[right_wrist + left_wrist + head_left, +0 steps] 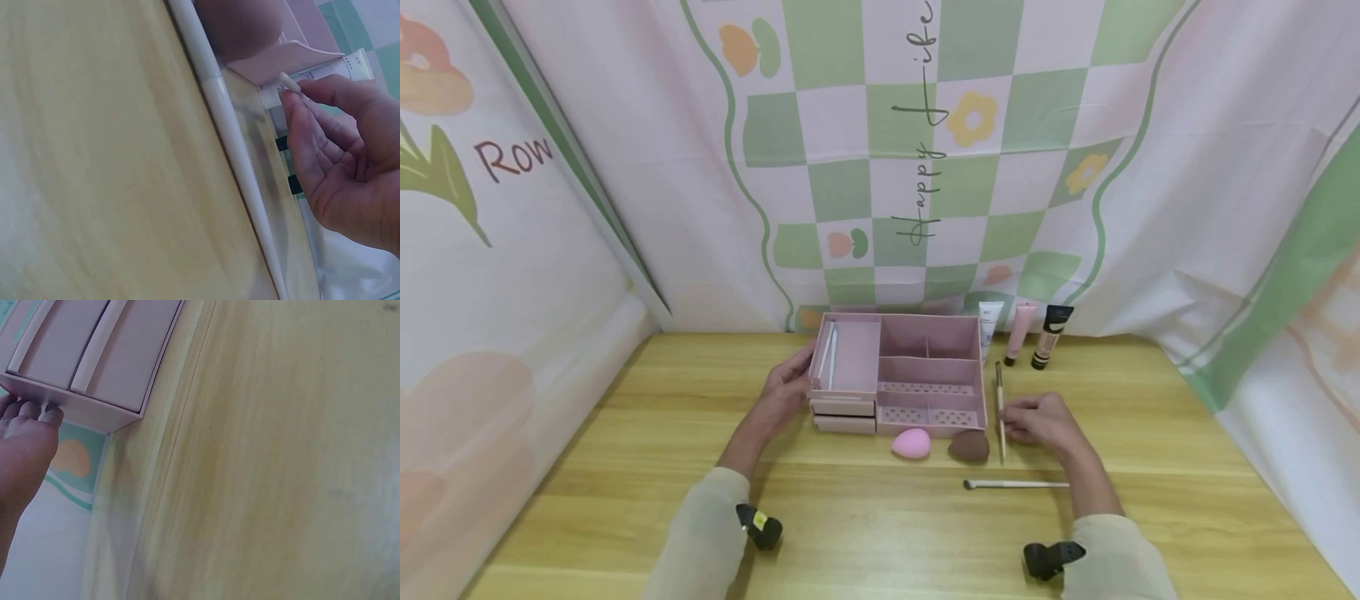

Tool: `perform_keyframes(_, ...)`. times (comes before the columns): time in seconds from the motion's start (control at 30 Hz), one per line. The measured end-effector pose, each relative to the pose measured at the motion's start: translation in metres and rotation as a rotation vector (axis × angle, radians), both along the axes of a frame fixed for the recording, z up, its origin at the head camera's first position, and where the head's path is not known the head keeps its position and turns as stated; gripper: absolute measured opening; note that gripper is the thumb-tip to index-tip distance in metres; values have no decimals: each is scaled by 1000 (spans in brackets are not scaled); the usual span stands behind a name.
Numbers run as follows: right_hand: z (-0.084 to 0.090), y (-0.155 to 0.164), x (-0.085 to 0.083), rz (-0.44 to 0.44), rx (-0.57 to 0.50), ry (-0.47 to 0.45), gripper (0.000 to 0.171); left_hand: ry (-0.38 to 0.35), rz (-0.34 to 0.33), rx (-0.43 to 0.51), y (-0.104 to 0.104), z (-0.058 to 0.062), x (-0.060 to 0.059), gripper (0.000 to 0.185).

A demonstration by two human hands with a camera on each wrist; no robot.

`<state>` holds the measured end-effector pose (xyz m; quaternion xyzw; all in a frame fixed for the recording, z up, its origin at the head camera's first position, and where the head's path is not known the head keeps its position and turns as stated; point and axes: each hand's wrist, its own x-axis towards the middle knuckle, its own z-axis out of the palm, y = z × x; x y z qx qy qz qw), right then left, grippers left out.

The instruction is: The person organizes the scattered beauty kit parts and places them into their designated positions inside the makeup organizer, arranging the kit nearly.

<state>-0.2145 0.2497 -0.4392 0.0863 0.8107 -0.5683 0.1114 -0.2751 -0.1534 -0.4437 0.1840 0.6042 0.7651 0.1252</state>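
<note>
A pink organiser [931,416] with several compartments and two small drawers [112,356] stands mid-table. My left hand [786,387] lies against its left wall, fingertips [34,412] touching the lower edge. Two white sticks [829,354] lie in its left compartment. My right hand [1037,421] hovers just right of a slim makeup brush [1000,400] lying beside the organiser. In the right wrist view that hand [350,162] has loosely curled fingers holding nothing, a little apart from the brush [231,137]. A brown sponge [968,447] and a pink sponge [912,443] sit in front.
A second brush [1015,483] lies crosswise nearer to me. A white tube [990,321], a pink tube [1021,329] and a black-capped tube [1051,333] stand at the back right against the patterned backdrop. The wooden table [625,467] is bounded by cloth walls.
</note>
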Motion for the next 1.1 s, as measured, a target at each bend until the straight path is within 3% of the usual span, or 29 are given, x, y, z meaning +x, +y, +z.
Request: perform_keyframes(1.1,19,-9,4,40,-77,62,44,7,0,27,1,0,0,74)
